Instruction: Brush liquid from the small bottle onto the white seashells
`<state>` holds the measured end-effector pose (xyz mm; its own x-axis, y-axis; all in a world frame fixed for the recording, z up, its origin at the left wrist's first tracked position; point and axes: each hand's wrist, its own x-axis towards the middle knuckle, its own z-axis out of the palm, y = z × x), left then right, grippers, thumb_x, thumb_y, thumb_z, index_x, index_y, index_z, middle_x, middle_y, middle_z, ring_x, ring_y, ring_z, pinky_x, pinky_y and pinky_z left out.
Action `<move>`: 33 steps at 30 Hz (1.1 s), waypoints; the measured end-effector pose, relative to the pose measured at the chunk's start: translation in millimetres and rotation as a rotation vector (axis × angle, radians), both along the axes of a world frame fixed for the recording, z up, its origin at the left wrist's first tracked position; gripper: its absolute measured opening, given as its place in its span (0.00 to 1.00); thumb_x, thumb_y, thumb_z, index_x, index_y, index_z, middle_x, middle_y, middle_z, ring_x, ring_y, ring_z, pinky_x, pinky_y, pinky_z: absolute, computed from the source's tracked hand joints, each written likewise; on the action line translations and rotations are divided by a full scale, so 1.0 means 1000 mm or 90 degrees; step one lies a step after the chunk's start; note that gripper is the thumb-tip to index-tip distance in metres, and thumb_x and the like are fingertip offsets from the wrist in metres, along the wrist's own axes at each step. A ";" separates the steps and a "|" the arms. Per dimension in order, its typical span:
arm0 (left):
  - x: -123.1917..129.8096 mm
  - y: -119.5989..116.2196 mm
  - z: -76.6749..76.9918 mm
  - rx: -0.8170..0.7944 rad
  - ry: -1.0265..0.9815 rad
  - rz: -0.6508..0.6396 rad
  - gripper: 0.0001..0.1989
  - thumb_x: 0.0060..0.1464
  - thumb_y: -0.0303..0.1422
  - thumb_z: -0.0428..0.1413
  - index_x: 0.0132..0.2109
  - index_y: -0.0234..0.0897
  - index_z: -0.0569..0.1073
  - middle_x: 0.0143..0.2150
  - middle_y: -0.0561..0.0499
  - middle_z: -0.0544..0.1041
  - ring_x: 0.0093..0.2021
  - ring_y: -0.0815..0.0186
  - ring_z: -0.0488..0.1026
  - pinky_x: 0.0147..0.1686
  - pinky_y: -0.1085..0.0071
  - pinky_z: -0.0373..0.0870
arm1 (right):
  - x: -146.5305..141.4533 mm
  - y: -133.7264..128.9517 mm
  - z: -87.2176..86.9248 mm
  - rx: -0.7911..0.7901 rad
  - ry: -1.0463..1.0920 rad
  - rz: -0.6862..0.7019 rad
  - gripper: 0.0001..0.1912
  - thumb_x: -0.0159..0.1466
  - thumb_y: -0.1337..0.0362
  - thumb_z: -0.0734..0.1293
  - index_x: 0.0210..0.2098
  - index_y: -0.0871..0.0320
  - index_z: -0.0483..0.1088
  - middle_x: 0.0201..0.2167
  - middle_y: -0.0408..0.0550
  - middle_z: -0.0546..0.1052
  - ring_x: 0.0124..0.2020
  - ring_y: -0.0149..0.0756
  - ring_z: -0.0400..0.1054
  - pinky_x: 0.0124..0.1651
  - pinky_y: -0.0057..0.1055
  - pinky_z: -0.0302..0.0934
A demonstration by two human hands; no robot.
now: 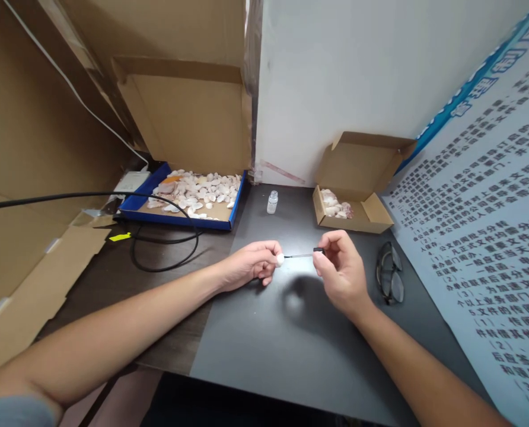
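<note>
My left hand (256, 262) pinches a small white seashell (280, 260) between thumb and fingers above the grey mat. From the right, my right hand (341, 267) grips the black cap (319, 251) of a thin brush applicator (299, 255). Its dark tip points left and is at the shell's edge; I cannot tell whether they touch. Behind the hands a small clear glass bottle (272, 203) stands upright with no cap on, whitish in its lower part.
A blue-edged tray (179, 222) at the back left bears many shells (202, 190). An open cardboard box (357, 225) holds more shells (335, 204). Folded glasses (389, 274) lie right of my right hand. A black cable (158, 268) loops at left; a printed sheet (482, 207) borders the right.
</note>
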<state>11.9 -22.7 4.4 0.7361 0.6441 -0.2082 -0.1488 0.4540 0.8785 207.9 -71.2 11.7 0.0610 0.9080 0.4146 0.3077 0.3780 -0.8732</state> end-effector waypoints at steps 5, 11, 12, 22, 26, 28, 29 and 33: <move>-0.001 0.001 -0.001 0.004 0.000 -0.004 0.07 0.50 0.31 0.58 0.33 0.36 0.66 0.20 0.59 0.60 0.21 0.74 0.54 0.24 0.75 0.62 | 0.000 -0.001 0.001 -0.015 -0.020 0.010 0.07 0.60 0.67 0.65 0.34 0.53 0.60 0.23 0.36 0.60 0.21 0.28 0.55 0.24 0.26 0.53; 0.000 -0.001 0.001 -0.004 0.006 0.002 0.07 0.48 0.31 0.59 0.32 0.36 0.67 0.20 0.59 0.59 0.21 0.74 0.54 0.23 0.76 0.61 | 0.002 0.001 0.000 -0.040 0.028 0.041 0.06 0.61 0.66 0.64 0.35 0.53 0.60 0.25 0.36 0.60 0.20 0.27 0.56 0.24 0.26 0.53; 0.001 -0.001 0.002 -0.004 0.007 0.004 0.07 0.48 0.31 0.59 0.32 0.36 0.67 0.20 0.59 0.59 0.21 0.74 0.54 0.23 0.76 0.61 | 0.002 0.002 -0.001 -0.040 0.017 0.032 0.07 0.60 0.67 0.65 0.35 0.54 0.60 0.24 0.36 0.60 0.21 0.27 0.56 0.24 0.26 0.53; 0.002 -0.001 0.002 -0.003 0.013 0.007 0.07 0.47 0.30 0.59 0.31 0.36 0.67 0.19 0.60 0.58 0.21 0.73 0.54 0.23 0.76 0.61 | 0.000 0.000 0.003 -0.021 -0.014 0.014 0.05 0.60 0.66 0.65 0.34 0.54 0.63 0.23 0.37 0.63 0.21 0.28 0.56 0.24 0.27 0.54; 0.001 -0.001 0.003 -0.001 0.013 0.000 0.06 0.48 0.30 0.59 0.31 0.36 0.67 0.19 0.59 0.59 0.21 0.74 0.54 0.23 0.76 0.61 | 0.000 0.000 0.004 -0.032 -0.006 0.027 0.05 0.60 0.66 0.65 0.34 0.54 0.62 0.22 0.36 0.61 0.20 0.27 0.55 0.24 0.26 0.53; 0.001 -0.001 0.003 -0.001 0.013 0.000 0.07 0.47 0.31 0.59 0.31 0.36 0.67 0.19 0.60 0.59 0.20 0.74 0.54 0.23 0.76 0.61 | 0.000 0.000 0.004 -0.027 -0.030 0.011 0.07 0.58 0.68 0.66 0.33 0.54 0.62 0.22 0.36 0.62 0.20 0.27 0.56 0.24 0.26 0.53; 0.001 -0.001 0.003 -0.001 0.014 0.001 0.07 0.47 0.31 0.59 0.31 0.36 0.67 0.19 0.60 0.59 0.20 0.74 0.54 0.23 0.76 0.61 | 0.000 0.000 0.004 -0.028 -0.026 0.013 0.07 0.58 0.68 0.66 0.33 0.54 0.62 0.23 0.36 0.62 0.20 0.27 0.56 0.24 0.26 0.53; 0.002 -0.002 0.004 -0.002 0.023 0.007 0.07 0.46 0.31 0.59 0.30 0.36 0.67 0.18 0.60 0.60 0.20 0.75 0.54 0.24 0.75 0.61 | 0.000 0.000 0.002 -0.062 0.076 0.059 0.04 0.60 0.65 0.63 0.34 0.54 0.61 0.23 0.35 0.61 0.19 0.27 0.55 0.23 0.26 0.52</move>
